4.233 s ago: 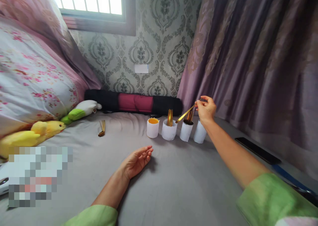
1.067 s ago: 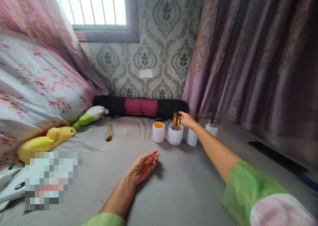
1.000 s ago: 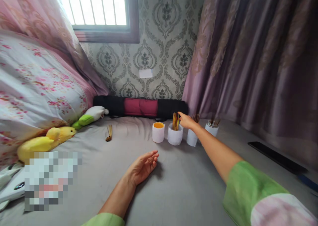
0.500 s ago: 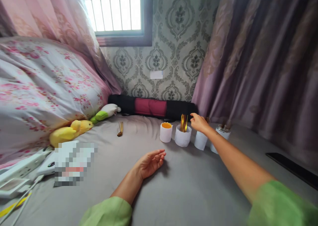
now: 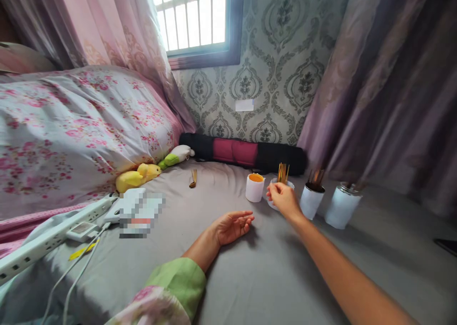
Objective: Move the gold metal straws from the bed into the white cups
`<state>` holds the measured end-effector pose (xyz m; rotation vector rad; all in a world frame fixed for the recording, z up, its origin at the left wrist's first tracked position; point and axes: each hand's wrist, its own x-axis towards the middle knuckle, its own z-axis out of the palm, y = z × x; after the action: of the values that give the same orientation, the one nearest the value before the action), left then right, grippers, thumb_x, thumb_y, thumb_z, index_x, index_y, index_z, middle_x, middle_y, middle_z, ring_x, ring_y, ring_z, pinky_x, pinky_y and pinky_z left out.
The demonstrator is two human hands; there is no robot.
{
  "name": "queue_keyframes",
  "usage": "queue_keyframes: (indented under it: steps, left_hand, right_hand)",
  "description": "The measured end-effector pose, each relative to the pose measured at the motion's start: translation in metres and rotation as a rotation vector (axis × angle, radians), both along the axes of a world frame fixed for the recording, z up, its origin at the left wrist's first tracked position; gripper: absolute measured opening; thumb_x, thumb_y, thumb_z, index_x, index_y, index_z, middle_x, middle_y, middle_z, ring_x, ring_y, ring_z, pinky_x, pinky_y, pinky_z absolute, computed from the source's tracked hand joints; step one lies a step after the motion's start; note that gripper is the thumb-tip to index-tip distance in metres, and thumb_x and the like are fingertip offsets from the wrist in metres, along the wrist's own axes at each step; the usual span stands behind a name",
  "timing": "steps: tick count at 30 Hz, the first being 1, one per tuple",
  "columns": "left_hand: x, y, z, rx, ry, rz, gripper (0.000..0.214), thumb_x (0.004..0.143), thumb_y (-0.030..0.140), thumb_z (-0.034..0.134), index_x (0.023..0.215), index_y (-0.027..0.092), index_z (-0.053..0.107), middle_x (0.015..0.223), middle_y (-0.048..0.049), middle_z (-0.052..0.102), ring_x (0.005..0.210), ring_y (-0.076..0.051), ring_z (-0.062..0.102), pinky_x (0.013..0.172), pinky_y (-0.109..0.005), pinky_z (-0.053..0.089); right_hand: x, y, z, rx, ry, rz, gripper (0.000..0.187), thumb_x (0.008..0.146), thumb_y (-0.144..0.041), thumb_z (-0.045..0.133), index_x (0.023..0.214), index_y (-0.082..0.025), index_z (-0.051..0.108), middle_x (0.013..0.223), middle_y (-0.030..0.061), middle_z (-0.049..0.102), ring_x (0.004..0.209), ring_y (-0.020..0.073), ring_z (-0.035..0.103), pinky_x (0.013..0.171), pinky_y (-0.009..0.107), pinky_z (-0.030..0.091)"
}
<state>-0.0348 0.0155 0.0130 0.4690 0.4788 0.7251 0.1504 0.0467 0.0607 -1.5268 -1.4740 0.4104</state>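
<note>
My left hand (image 5: 233, 227) lies on its side on the grey sheet, palm turned right, fingers loosely curled but apart, with nothing in it. My right hand (image 5: 284, 200) is closed with its fingers pinched together; anything between them is too small or hidden to make out. It is in front of a low white-wrapped container (image 5: 290, 187) and covers much of it. Thin gold sticks (image 5: 283, 172) stand upright just behind the hand. To the left sits a white-wrapped cup (image 5: 254, 192) with an orange inside. On the right are two taller white-wrapped cans (image 5: 311, 202) holding dark, thin sticks.
A small bundle of gold sticks (image 5: 193, 178) lies on the sheet. A black and red roll (image 5: 235, 152) runs along the wall. At left are plush toys (image 5: 137, 176), a power strip (image 5: 53, 241) and cables. A dark flat object (image 5: 446, 245) is at the right edge.
My right hand has come down and left, from above the cans to the front of the low container, and its fingers have closed. My left hand stays on the sheet. The view has shifted left.
</note>
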Motion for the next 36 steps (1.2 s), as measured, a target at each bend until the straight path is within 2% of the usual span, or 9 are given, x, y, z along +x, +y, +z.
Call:
queue_keyframes:
  steps: [2,6,12,17,24,36]
  left_hand:
    - [0.0,0.0,-0.001,-0.002,-0.005,0.0,0.016,0.074,0.009,0.055,0.089,0.004,0.058,0.08,-0.0105,0.063,0.065,-0.009,0.06,0.062,-0.018,0.047]
    - [0.0,0.002,-0.004,0.0,-0.004,0.005,0.015,0.075,0.009,0.054,0.089,0.005,0.058,0.08,-0.0107,0.064,0.066,-0.01,0.06,0.062,-0.019,0.047]
    - [0.0,0.003,-0.007,0.014,-0.025,-0.002,0.016,0.073,0.01,0.057,0.088,0.004,0.058,0.081,-0.0102,0.064,0.067,-0.01,0.06,0.064,-0.018,0.047]
    - [0.001,0.002,-0.009,0.009,-0.012,0.024,0.011,0.073,0.011,0.057,0.083,0.005,0.058,0.08,-0.0103,0.063,0.065,-0.009,0.06,0.063,-0.018,0.046]
    - [0.003,-0.001,-0.008,0.03,0.022,0.071,0.008,0.072,0.011,0.058,0.079,0.007,0.059,0.079,-0.0087,0.063,0.064,-0.008,0.058,0.061,-0.017,0.045]
    - [0.006,-0.008,0.0,0.053,0.061,0.139,0.011,0.069,0.013,0.062,0.078,0.01,0.058,0.078,-0.0059,0.062,0.065,-0.008,0.058,0.061,-0.018,0.043]
  right_hand:
    - [-0.01,-0.005,-0.02,-0.085,0.079,0.01,0.029,0.078,-0.038,0.039,0.071,-0.018,0.059,0.062,0.0041,0.065,0.051,0.0139,0.059,0.048,0.023,0.043]
    - [-0.02,-0.011,-0.051,-0.155,0.143,0.03,0.03,0.077,-0.039,0.038,0.069,-0.017,0.058,0.062,0.0041,0.064,0.049,0.0127,0.058,0.045,0.022,0.041]
    - [-0.016,-0.011,-0.072,-0.187,0.151,-0.031,0.036,0.078,-0.045,0.035,0.071,-0.018,0.058,0.063,0.0053,0.064,0.049,0.0138,0.058,0.043,0.022,0.04]
    - [-0.015,-0.015,-0.079,-0.118,0.154,-0.037,0.042,0.077,-0.051,0.034,0.07,-0.018,0.058,0.062,0.007,0.065,0.051,0.0156,0.059,0.044,0.023,0.041]
    - [-0.015,-0.021,-0.078,-0.08,0.191,0.017,0.04,0.077,-0.052,0.035,0.069,-0.018,0.055,0.061,0.0058,0.062,0.05,0.0154,0.057,0.045,0.023,0.041]
    - [-0.012,-0.03,-0.073,-0.151,0.294,0.117,0.043,0.077,-0.054,0.036,0.075,-0.016,0.056,0.061,0.0045,0.059,0.048,0.0135,0.052,0.043,0.022,0.038]
